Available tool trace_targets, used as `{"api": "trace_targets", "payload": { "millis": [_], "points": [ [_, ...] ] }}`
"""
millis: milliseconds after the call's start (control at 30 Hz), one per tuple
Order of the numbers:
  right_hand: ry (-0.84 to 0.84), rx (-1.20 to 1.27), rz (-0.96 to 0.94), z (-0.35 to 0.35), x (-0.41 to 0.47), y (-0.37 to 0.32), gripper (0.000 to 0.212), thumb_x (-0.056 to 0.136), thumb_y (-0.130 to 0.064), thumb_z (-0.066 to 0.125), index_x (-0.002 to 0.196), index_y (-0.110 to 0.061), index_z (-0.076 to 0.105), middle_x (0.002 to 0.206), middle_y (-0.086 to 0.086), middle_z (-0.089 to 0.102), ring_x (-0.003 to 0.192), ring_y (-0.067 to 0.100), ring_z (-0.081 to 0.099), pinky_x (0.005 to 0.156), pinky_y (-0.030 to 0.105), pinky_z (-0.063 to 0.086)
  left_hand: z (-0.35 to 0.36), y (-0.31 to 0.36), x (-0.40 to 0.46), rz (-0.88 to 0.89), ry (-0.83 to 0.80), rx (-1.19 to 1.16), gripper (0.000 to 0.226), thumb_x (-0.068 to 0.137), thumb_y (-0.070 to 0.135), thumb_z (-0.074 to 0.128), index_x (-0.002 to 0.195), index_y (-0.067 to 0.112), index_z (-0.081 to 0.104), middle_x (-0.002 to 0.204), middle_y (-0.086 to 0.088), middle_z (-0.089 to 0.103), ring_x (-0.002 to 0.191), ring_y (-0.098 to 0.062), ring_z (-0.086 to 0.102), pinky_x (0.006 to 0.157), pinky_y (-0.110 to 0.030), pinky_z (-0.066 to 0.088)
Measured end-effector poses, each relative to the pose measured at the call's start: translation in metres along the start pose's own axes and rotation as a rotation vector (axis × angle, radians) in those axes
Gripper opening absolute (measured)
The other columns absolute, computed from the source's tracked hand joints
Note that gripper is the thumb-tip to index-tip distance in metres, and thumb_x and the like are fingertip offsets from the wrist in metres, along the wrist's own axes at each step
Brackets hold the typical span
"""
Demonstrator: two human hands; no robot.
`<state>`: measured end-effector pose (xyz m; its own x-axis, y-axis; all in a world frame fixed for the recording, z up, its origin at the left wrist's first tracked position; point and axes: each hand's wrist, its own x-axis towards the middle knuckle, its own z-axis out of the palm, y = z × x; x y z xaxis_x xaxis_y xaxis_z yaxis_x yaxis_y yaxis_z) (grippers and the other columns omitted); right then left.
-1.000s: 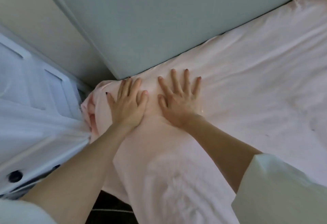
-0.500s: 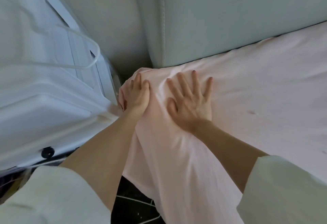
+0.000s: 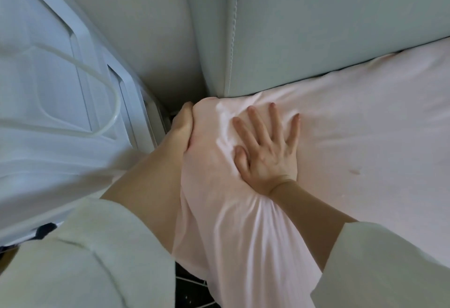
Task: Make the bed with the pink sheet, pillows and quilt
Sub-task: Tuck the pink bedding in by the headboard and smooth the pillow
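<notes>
The pink sheet (image 3: 365, 137) covers the mattress and is bunched over its near-left corner, hanging down the side in folds. My right hand (image 3: 267, 154) lies flat on top of the corner with its fingers spread, pressing the wrinkled cloth. My left hand (image 3: 182, 125) is seen edge-on, pressed against the sheet on the corner's outer side in the gap beside the bed. Its fingertips reach the top of the corner and its palm side is hidden. No pillows or quilt are in view.
A pale green padded headboard (image 3: 316, 27) rises right behind the corner. A white cabinet (image 3: 60, 88) with a looped white cable (image 3: 107, 83) stands close on the left, leaving a narrow gap. Dark floor (image 3: 187, 283) shows below the hanging sheet.
My left hand has slid off the top of the corner down onto its outer side. My right hand stays flat on top, and the view has moved closer.
</notes>
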<state>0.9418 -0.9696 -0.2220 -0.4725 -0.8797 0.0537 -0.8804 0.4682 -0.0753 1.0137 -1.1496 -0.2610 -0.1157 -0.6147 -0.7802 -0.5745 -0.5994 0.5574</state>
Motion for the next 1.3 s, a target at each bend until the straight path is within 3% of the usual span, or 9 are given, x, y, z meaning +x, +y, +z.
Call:
{"api": "trace_targets", "payload": {
  "millis": [133,233,467,633,733,833,967,1100,1300],
  "points": [
    [0.007,0.008,0.005,-0.002,0.001,0.000,0.057,0.085,-0.042,0.033,0.139,-0.027,0.044,0.149,0.007,0.039,0.141,0.041,0.024,0.108,0.065,0.000,0.003,-0.031,-0.018,0.256,0.267,0.064,0.044,0.096,0.036,0.025,0.129,0.018,0.048,0.123,-0.005,0.056,0.110,-0.025,0.052,0.103,-0.044,0.039],
    [-0.013,0.005,0.010,-0.002,0.001,-0.001,0.057,0.085,-0.042,0.033,0.139,-0.027,0.044,0.148,0.007,0.040,0.140,0.041,0.024,0.107,0.066,0.001,0.006,-0.064,-0.054,0.426,0.345,0.138,0.044,0.100,0.027,0.024,0.136,0.011,0.043,0.131,-0.005,0.051,0.119,-0.024,0.048,0.107,-0.042,0.036],
    [-0.041,-0.001,0.004,-0.004,0.000,-0.001,0.057,0.084,-0.041,0.034,0.138,-0.024,0.046,0.148,0.009,0.040,0.140,0.043,0.024,0.105,0.071,0.006,-0.003,-0.074,-0.058,0.108,0.218,0.515,0.047,0.099,0.031,0.029,0.142,0.012,0.026,0.135,-0.016,0.045,0.121,-0.035,0.046,0.102,-0.043,0.038],
    [-0.034,-0.018,0.004,-0.002,0.000,-0.001,0.058,0.085,-0.042,0.033,0.139,-0.025,0.044,0.149,0.008,0.039,0.141,0.042,0.022,0.106,0.070,0.006,-0.011,-0.054,-0.058,0.218,0.157,0.931,0.019,0.091,0.006,0.048,0.104,0.000,0.060,0.108,-0.017,0.065,0.102,-0.033,0.061,0.080,-0.036,0.048],
    [-0.034,-0.012,0.011,-0.002,0.001,0.000,0.058,0.085,-0.043,0.033,0.140,-0.026,0.043,0.149,0.008,0.039,0.141,0.041,0.021,0.106,0.071,0.006,-0.013,-0.051,-0.049,0.168,0.295,0.603,0.023,0.092,0.006,0.047,0.110,-0.001,0.059,0.112,-0.018,0.063,0.106,-0.035,0.059,0.086,-0.036,0.047],
    [-0.029,-0.007,0.007,-0.001,0.001,-0.001,0.058,0.085,-0.043,0.034,0.139,-0.026,0.043,0.148,0.008,0.039,0.141,0.041,0.021,0.106,0.071,0.007,-0.003,-0.060,-0.041,-0.042,0.311,0.172,0.036,0.092,0.013,0.042,0.125,0.002,0.051,0.123,-0.017,0.059,0.112,-0.035,0.056,0.096,-0.040,0.047],
    [-0.018,-0.002,0.004,0.001,0.001,0.000,0.058,0.084,-0.042,0.034,0.139,-0.026,0.043,0.149,0.007,0.038,0.142,0.041,0.020,0.107,0.070,0.005,-0.001,-0.070,-0.041,-0.233,-0.123,-0.503,0.043,0.096,0.044,0.036,0.119,0.017,0.060,0.115,-0.010,0.066,0.105,-0.026,0.060,0.092,-0.038,0.049],
    [-0.029,-0.013,0.013,0.000,0.001,0.000,0.058,0.084,-0.042,0.034,0.139,-0.026,0.043,0.149,0.007,0.039,0.142,0.041,0.021,0.107,0.070,0.005,-0.005,-0.085,-0.040,-0.135,-0.332,-0.501,0.070,0.083,0.077,0.031,0.127,0.028,0.057,0.121,-0.004,0.064,0.112,-0.023,0.058,0.102,-0.042,0.044],
    [-0.064,-0.027,0.002,-0.008,0.000,-0.004,0.059,0.085,-0.041,0.031,0.140,-0.024,0.041,0.149,0.009,0.037,0.141,0.042,0.020,0.107,0.070,0.003,-0.014,-0.121,-0.061,-0.077,-0.197,-0.325,0.058,0.092,0.063,0.030,0.134,0.028,0.049,0.129,0.002,0.058,0.116,-0.016,0.054,0.106,-0.038,0.040]
  ]
}}
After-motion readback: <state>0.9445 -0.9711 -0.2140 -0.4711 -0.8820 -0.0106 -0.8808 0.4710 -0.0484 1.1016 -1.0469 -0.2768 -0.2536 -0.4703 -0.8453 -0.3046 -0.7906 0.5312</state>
